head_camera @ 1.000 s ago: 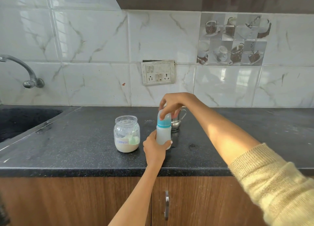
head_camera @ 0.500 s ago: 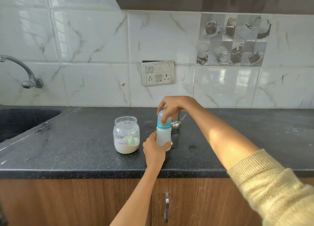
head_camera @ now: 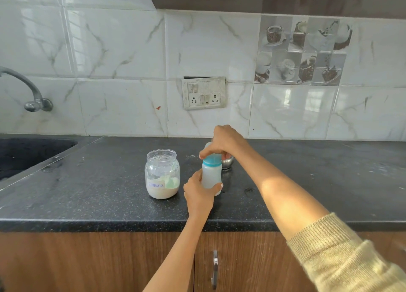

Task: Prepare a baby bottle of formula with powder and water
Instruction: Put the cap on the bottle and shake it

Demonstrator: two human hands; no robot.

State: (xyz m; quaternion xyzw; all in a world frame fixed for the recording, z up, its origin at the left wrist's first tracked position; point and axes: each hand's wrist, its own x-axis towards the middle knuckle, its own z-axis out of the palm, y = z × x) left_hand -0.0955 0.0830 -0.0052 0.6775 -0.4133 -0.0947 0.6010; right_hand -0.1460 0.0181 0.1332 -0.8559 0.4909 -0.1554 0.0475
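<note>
A translucent baby bottle (head_camera: 211, 175) with a blue screw collar stands upright on the black counter (head_camera: 109, 195). My left hand (head_camera: 197, 193) wraps its lower body from the left. From above, my right hand (head_camera: 222, 142) closes its fingers over the bottle's top and collar, hiding the cap. Left of the bottle, apart from it, stands an open glass jar (head_camera: 162, 176) labelled formula, holding white powder and a pale green scoop. A small steel cup (head_camera: 227, 161) sits just behind the bottle, mostly hidden by my right hand.
A dark sink (head_camera: 26, 153) lies at the far left under a wall tap (head_camera: 33, 94). A switch and socket plate (head_camera: 204, 93) is on the tiled wall behind. Wooden cabinet doors with a metal handle (head_camera: 214, 269) run below the counter edge.
My right hand has settled lower over the bottle's top, its fingers shifted around the collar. The bottle and my left hand stay in place; the jar has not moved.
</note>
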